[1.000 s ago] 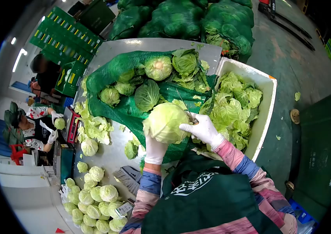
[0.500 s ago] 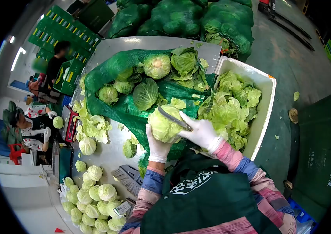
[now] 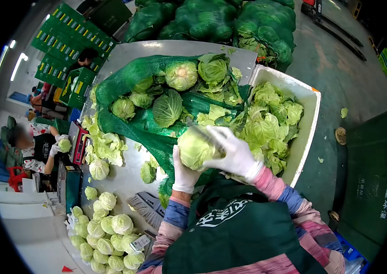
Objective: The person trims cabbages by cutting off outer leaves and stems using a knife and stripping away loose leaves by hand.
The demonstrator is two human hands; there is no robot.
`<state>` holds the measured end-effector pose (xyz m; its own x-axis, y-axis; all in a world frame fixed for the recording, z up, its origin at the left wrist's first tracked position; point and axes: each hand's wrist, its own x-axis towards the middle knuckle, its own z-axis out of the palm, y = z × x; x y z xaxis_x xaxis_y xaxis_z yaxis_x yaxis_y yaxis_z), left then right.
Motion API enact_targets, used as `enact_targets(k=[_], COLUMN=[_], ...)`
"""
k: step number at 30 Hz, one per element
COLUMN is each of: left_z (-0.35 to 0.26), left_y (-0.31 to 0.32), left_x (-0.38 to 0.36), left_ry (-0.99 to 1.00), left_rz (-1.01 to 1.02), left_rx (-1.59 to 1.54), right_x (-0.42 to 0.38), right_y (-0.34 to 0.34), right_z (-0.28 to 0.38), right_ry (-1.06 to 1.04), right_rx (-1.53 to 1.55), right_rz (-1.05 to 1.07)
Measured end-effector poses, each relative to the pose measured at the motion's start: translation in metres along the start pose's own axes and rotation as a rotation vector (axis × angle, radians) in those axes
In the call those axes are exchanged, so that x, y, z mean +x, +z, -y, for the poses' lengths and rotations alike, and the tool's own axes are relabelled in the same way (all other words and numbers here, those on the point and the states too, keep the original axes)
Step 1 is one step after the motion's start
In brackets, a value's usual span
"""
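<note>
A pale green cabbage (image 3: pixel 195 149) rests in my left hand (image 3: pixel 184 174), whose gloved fingers wrap around its left side and underside. At the cabbage's right side is my right hand (image 3: pixel 235 154), also in a white glove and closed around a knife (image 3: pixel 211 136). Motion smears the blade into a grey streak. Beyond the cabbage, an open green mesh bag (image 3: pixel 134 125) lies on the metal table, with several cabbages (image 3: pixel 181 76) in and on it. A loose dark outer leaf (image 3: pixel 167 108) lies on the mesh.
A white foam box (image 3: pixel 311 123) of leaves stands to the right. Trimmed cabbages (image 3: pixel 105 245) are heaped at lower left, near a brush (image 3: pixel 147 206). A co-worker (image 3: pixel 38 146) handles a cabbage by a red scale (image 3: pixel 79 145). Full mesh sacks (image 3: pixel 198 20) stand behind the table.
Pale leaf pieces now lie on the mesh beyond the cabbage, and my right hand with the knife has blurred with motion. The co-worker's hands have come together around a cabbage.
</note>
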<state>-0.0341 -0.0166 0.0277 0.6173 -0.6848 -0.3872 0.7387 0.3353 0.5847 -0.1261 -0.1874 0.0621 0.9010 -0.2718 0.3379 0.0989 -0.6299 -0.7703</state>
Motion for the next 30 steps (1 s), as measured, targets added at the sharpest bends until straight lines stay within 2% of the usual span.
enact_targets(k=[1, 3, 6, 7, 9, 10, 11, 12, 13, 15, 17, 18, 19, 22, 24, 26, 27, 30], left_z=[-0.001, -0.001, -0.002, -0.005, -0.013, -0.017, -0.019, -0.019, -0.018, -0.003, 0.023, 0.016, 0.019, 0.024, 0.022, 0.016, 0.013, 0.005], left_y=[0.001, 0.002, 0.005, 0.003, -0.001, -0.002, -0.006, -0.012, -0.016, -0.026, -0.065, -0.031, -0.027, -0.025, -0.026, -0.016, -0.017, -0.015], left_x=[0.002, 0.001, 0.002, 0.001, 0.004, 0.008, 0.014, 0.02, 0.024, 0.036, 0.064, 0.057, 0.062, 0.075, 0.079, 0.075, 0.077, 0.081], left_ry=[-0.025, -0.048, -0.024, -0.028, -0.117, -0.152, -0.149, -0.132, -0.115, -0.081, 0.256, 0.179, 0.179, 0.337, 0.403, 0.481, 0.496, 0.459], left_rz=[0.004, 0.004, -0.028, -0.03, -0.08, -0.117, -0.114, -0.274, -0.432, -0.453, -0.408, -0.447, -0.448, -0.342, -0.273, -0.165, -0.116, -0.04], left_rx=[-0.012, -0.025, 0.025, 0.025, 0.096, 0.131, 0.13, 0.263, 0.395, 0.466, 1.335, 1.544, 1.543, 1.519, 1.529, 1.576, 1.707, 1.768], right_x=[0.0, -0.005, 0.007, 0.012, 0.019, 0.015, 0.015, 0.014, 0.009, 0.005, 0.004, 0.009, 0.009, 0.003, 0.002, -0.002, -0.002, 0.002], right_y=[-0.004, 0.01, 0.013, 0.005, -0.005, -0.001, -0.001, -0.002, 0.012, 0.03, 0.051, 0.057, 0.05, 0.044, 0.044, 0.044, 0.045, 0.044], right_z=[0.013, -0.001, -0.034, -0.039, -0.077, -0.085, -0.074, -0.064, -0.06, -0.051, -0.065, -0.068, -0.077, -0.093, -0.097, -0.092, -0.089, -0.081], right_ry=[-0.051, -0.005, 0.06, 0.46, 0.632, 0.587, 0.664, 0.73, 0.681, 0.653, 0.7, 0.664, 0.709, 0.712, 0.469, 0.354, 0.263, 0.197], right_rx=[-0.086, -0.013, 0.178, 0.501, 0.422, 0.284, 0.305, 0.31, 0.376, 0.475, 0.594, 0.455, 0.37, 0.419, 0.091, -0.119, -0.239, -0.362], right_rz=[0.015, -0.006, -0.303, -0.28, -0.265, -0.162, 0.016, 0.204, 0.232, 0.334, 0.25, 0.154, 0.229, 0.241, 0.138, 0.216, 0.229, 0.3])
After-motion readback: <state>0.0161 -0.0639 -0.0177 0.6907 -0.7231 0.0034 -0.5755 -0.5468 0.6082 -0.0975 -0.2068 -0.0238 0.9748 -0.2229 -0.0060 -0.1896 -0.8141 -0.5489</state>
